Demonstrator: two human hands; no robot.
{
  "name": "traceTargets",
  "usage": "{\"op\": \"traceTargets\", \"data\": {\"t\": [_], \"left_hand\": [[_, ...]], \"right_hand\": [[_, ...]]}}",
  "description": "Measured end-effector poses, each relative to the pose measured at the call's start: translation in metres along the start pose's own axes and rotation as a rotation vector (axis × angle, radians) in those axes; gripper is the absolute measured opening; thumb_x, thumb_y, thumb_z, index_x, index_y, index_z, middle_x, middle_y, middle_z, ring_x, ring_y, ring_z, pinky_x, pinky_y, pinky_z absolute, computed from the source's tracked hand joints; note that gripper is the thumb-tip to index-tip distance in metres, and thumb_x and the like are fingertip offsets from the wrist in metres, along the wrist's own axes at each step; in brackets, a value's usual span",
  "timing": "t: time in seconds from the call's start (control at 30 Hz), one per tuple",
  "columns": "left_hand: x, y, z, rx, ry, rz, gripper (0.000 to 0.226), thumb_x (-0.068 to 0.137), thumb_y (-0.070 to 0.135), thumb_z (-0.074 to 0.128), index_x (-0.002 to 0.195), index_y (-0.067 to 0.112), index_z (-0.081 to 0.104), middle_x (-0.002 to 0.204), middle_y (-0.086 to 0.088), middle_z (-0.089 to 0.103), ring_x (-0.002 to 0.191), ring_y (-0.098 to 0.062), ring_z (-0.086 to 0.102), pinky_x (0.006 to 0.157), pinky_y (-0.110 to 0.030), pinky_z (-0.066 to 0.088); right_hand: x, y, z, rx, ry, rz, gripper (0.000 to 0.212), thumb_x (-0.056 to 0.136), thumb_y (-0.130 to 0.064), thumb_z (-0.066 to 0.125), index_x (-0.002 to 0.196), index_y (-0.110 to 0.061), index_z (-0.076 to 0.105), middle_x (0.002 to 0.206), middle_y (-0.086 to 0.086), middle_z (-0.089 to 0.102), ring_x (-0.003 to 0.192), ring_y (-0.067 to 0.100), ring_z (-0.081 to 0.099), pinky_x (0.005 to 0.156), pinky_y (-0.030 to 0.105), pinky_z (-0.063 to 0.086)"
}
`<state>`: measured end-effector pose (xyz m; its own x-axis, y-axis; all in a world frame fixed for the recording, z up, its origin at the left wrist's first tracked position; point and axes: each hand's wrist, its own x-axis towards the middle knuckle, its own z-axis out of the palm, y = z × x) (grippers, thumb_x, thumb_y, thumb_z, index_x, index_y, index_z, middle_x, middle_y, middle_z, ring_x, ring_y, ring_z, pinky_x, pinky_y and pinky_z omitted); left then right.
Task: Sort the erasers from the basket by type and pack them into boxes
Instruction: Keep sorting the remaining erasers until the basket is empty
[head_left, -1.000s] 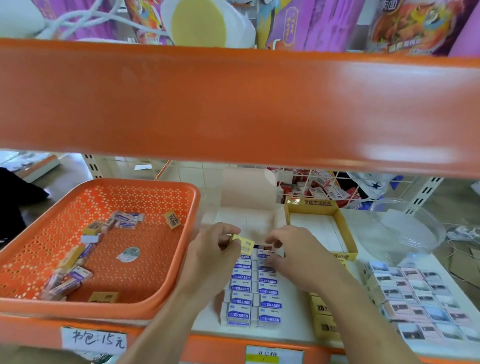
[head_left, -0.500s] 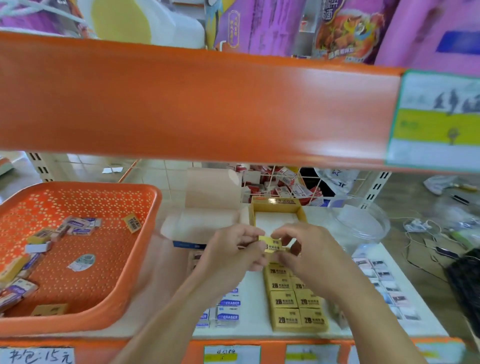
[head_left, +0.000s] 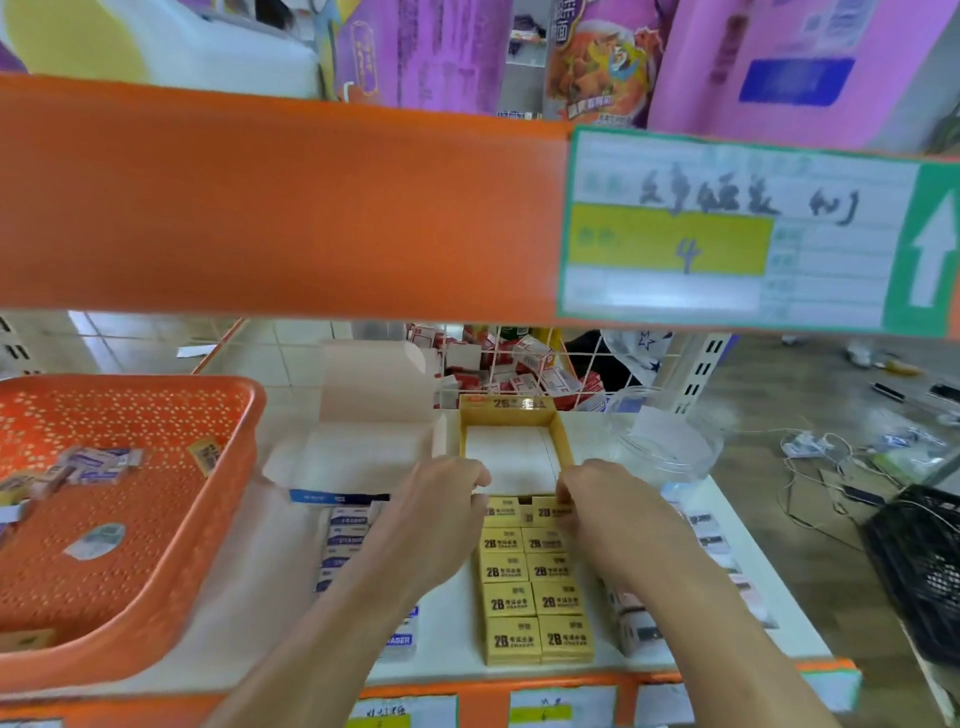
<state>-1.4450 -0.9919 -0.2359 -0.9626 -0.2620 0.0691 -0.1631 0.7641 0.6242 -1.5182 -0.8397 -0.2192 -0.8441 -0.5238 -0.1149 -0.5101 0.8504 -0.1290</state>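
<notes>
An orange basket (head_left: 228, 519) on the left of the shelf holds several loose erasers (head_left: 98, 462). Two columns of yellow 2B erasers (head_left: 535, 603) lie in front of an open yellow box (head_left: 563, 441). My left hand (head_left: 436, 514) and my right hand (head_left: 608, 504) meet at the far end of those columns, fingers curled. Each pinches one of the top yellow erasers, the left-hand eraser (head_left: 501, 512) and the right-hand eraser (head_left: 548, 512). Blue-and-white erasers (head_left: 345, 535) lie beside an open white box (head_left: 363, 452), partly hidden by my left arm.
The orange upper shelf edge (head_left: 260, 208) with its price label hangs low across the view. A clear plastic bowl (head_left: 670, 441) stands right of the yellow box. More picture-printed erasers (head_left: 639, 629) lie under my right arm. A black crate (head_left: 919, 561) sits on the floor at right.
Both hands carried a yellow eraser from over the blue-and-white rows to the right and lowered it at the far end of the yellow columns. My view shifted right.
</notes>
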Motion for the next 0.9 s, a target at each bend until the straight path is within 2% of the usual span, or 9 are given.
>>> {"op": "traceTargets", "data": {"t": [0.13, 0.2, 0.27, 0.4, 0.53, 0.67, 0.77, 0.83, 0.9], "left_hand": [[0.003, -0.005, 0.006, 0.063, -0.021, -0.019, 0.017, 0.095, 0.017, 0.052, 0.094, 0.012, 0.068, 0.098, -0.001, 0.068, 0.083, -0.012, 0.064, 0.073, -0.03, 0.054], [0.004, -0.006, 0.008, 0.095, -0.019, -0.022, 0.016, 0.094, 0.018, 0.053, 0.095, 0.014, 0.068, 0.097, 0.002, 0.067, 0.084, -0.011, 0.063, 0.061, -0.015, 0.047], [0.005, -0.006, 0.011, 0.109, -0.021, -0.006, 0.017, 0.095, 0.021, 0.053, 0.104, 0.019, 0.068, 0.103, 0.005, 0.064, 0.086, -0.009, 0.06, 0.055, -0.009, 0.037], [0.006, -0.005, 0.014, 0.114, -0.007, 0.023, 0.022, 0.096, 0.023, 0.054, 0.116, 0.021, 0.064, 0.111, 0.008, 0.06, 0.091, -0.005, 0.058, 0.058, -0.011, 0.034], [0.006, -0.008, 0.012, 0.13, 0.014, 0.061, 0.019, 0.095, 0.023, 0.055, 0.112, 0.022, 0.064, 0.107, 0.01, 0.058, 0.092, -0.004, 0.057, 0.062, -0.009, 0.037], [0.005, -0.011, -0.006, 0.148, 0.104, 0.091, 0.024, 0.093, 0.025, 0.055, 0.116, 0.023, 0.063, 0.111, 0.009, 0.057, 0.091, -0.008, 0.054, 0.082, -0.026, 0.047], [0.0, -0.019, -0.034, 0.178, 0.208, 0.079, 0.021, 0.087, 0.02, 0.057, 0.107, 0.022, 0.065, 0.104, 0.005, 0.061, 0.089, -0.018, 0.059, 0.08, -0.04, 0.05], [-0.01, -0.028, -0.057, 0.215, 0.263, 0.063, 0.026, 0.086, 0.021, 0.059, 0.111, 0.023, 0.064, 0.107, 0.005, 0.061, 0.094, -0.021, 0.061, 0.082, -0.042, 0.051], [-0.025, -0.04, -0.078, 0.278, 0.295, 0.034, 0.033, 0.09, 0.026, 0.06, 0.122, 0.023, 0.06, 0.118, 0.008, 0.059, 0.102, -0.015, 0.06, 0.088, -0.036, 0.05]], "right_hand": [[0.008, -0.001, 0.003, -0.017, -0.028, -0.01, 0.011, 0.093, -0.014, 0.052, 0.102, -0.018, 0.058, 0.099, 0.002, 0.054, 0.086, 0.021, 0.06, 0.076, 0.036, 0.053], [0.012, 0.0, 0.005, -0.026, -0.044, -0.015, 0.012, 0.093, -0.013, 0.053, 0.102, -0.019, 0.058, 0.1, 0.002, 0.055, 0.086, 0.021, 0.06, 0.075, 0.035, 0.053], [0.014, -0.001, 0.007, -0.023, -0.055, -0.023, 0.011, 0.093, -0.015, 0.053, 0.102, -0.019, 0.058, 0.101, 0.002, 0.056, 0.087, 0.021, 0.06, 0.077, 0.036, 0.054], [0.015, -0.002, 0.006, -0.013, -0.065, -0.035, 0.011, 0.094, -0.019, 0.053, 0.105, -0.02, 0.057, 0.104, 0.002, 0.057, 0.09, 0.022, 0.061, 0.078, 0.037, 0.053], [0.012, -0.001, -0.001, 0.019, -0.059, -0.024, 0.02, 0.094, -0.021, 0.053, 0.113, -0.021, 0.056, 0.112, 0.002, 0.057, 0.095, 0.022, 0.06, 0.081, 0.036, 0.053], [0.01, -0.012, -0.017, 0.073, 0.047, -0.069, 0.03, 0.096, -0.03, 0.05, 0.125, -0.023, 0.049, 0.124, -0.001, 0.052, 0.111, 0.019, 0.053, 0.089, 0.032, 0.048], [0.013, -0.037, -0.022, 0.092, 0.118, -0.171, 0.036, 0.096, -0.033, 0.049, 0.131, -0.023, 0.045, 0.134, -0.002, 0.045, 0.124, 0.019, 0.043, 0.1, 0.033, 0.04], [0.015, -0.061, -0.023, 0.095, 0.133, -0.245, 0.041, 0.096, -0.034, 0.049, 0.134, -0.024, 0.042, 0.138, -0.002, 0.041, 0.127, 0.019, 0.041, 0.102, 0.033, 0.037], [0.018, -0.088, -0.024, 0.091, 0.141, -0.311, 0.046, 0.096, -0.037, 0.048, 0.139, -0.025, 0.037, 0.142, -0.002, 0.037, 0.128, 0.019, 0.04, 0.1, 0.032, 0.037]]}}
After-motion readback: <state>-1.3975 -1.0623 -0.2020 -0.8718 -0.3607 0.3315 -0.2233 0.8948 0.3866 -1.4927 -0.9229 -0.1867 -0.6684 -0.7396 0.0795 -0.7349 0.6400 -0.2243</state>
